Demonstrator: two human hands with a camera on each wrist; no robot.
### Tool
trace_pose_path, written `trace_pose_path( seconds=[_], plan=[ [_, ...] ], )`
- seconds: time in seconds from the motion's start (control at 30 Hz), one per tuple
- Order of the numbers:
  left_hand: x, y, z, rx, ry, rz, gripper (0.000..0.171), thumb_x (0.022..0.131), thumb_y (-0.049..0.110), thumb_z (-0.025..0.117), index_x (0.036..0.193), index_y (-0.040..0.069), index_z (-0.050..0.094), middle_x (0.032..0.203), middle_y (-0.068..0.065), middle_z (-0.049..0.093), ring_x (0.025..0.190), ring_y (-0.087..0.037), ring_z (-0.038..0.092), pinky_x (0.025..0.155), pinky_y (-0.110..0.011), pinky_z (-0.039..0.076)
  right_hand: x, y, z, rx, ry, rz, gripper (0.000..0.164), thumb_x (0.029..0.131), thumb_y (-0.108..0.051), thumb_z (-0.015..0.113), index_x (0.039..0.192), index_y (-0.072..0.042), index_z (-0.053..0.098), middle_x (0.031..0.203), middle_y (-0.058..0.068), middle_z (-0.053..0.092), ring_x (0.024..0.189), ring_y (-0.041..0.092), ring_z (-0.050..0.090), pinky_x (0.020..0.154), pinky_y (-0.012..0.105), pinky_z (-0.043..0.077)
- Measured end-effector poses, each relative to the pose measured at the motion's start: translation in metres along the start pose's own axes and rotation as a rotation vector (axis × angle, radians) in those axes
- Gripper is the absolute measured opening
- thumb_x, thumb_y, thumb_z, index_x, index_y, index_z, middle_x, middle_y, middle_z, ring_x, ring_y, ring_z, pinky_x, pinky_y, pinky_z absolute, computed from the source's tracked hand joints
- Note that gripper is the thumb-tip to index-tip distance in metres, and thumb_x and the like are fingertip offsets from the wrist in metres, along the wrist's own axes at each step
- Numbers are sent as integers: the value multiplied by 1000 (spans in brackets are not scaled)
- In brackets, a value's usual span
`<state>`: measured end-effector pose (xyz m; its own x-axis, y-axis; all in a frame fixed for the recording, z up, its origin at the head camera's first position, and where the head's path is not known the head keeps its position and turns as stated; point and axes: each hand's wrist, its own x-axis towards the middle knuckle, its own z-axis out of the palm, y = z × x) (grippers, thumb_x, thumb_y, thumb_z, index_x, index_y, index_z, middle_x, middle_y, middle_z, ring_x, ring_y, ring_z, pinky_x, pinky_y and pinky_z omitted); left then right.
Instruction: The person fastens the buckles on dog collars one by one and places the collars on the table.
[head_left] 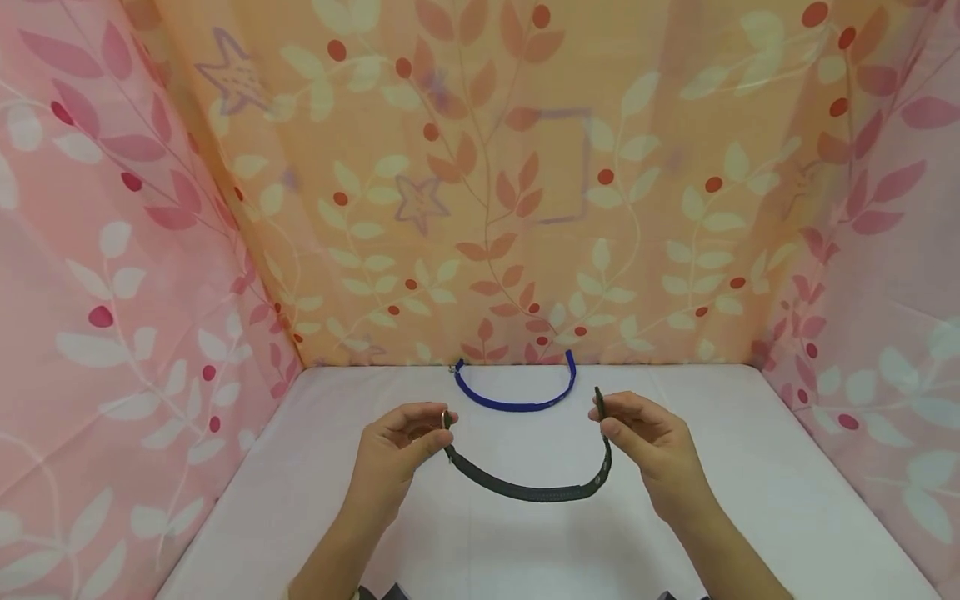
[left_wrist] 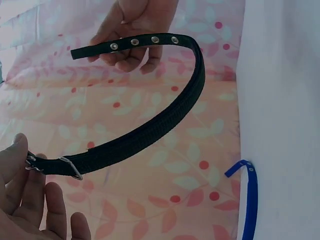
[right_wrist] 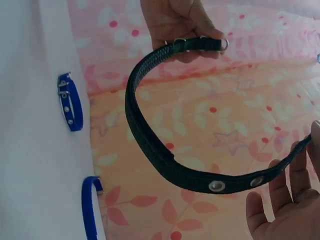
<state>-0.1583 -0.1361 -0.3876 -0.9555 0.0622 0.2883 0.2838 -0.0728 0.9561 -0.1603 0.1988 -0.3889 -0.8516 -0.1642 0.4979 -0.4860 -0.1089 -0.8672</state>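
Observation:
A dark green pet collar (head_left: 525,490) hangs as an unfastened loop between my two hands above the white table. In the head view, my left hand (head_left: 393,446) pinches its metal buckle end between thumb and finger. My right hand (head_left: 648,442) pinches the plain tip at the other end. The left wrist view shows metal-rimmed eyelets along the strap (left_wrist: 145,40) near the right hand (left_wrist: 145,25). A metal ring sits at the buckle end beside the left hand (right_wrist: 175,25) in the right wrist view. The collar's middle sags downward, apart from both hands.
An unfastened blue collar (head_left: 517,407) lies in a U shape near the table's back edge. In the right wrist view, another blue collar (right_wrist: 75,105) appears buckled into a loop. Patterned cloth (head_left: 487,208) walls the white table (head_left: 262,517) at back and sides.

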Motion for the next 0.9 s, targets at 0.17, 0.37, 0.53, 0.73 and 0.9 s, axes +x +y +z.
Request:
trace_pose_path(
  seconds=[0.17,0.37,0.53,0.73,0.9],
  plan=[
    [-8,4,9,113,-64,11,31,86,16,83,114,9,75,110,-6,77,109,-25,64,97,-35,54,-5,4,13,-91,-51,-16,26,96,5,65,121,1,68,114,4,69,113,15,64,103,22,49],
    [-14,4,20,237,-127,55,27,84,26,85,110,23,77,107,4,77,113,-21,65,107,-46,43,-11,5,29,-368,-54,-72,27,89,-10,80,112,-22,73,107,-5,72,109,14,65,106,27,46],
    [-18,3,27,294,-153,107,26,83,28,86,107,27,78,105,8,75,110,-16,67,107,-43,46,-13,6,39,-448,-99,-247,29,84,-9,85,108,-23,76,102,-7,69,101,11,63,91,20,50],
    [-21,-2,34,313,-205,162,26,83,28,86,108,27,78,104,8,74,108,-16,65,97,-36,52,-17,9,48,-506,-136,-412,35,80,-8,87,109,-23,77,101,-8,68,99,12,60,90,21,45],
    [-25,-6,38,349,-211,146,26,81,29,87,105,30,79,102,11,72,106,-15,64,92,-35,53,-20,12,54,-516,-171,-433,34,81,-9,87,109,-24,76,102,-10,67,100,12,59,92,23,44]
  ],
)
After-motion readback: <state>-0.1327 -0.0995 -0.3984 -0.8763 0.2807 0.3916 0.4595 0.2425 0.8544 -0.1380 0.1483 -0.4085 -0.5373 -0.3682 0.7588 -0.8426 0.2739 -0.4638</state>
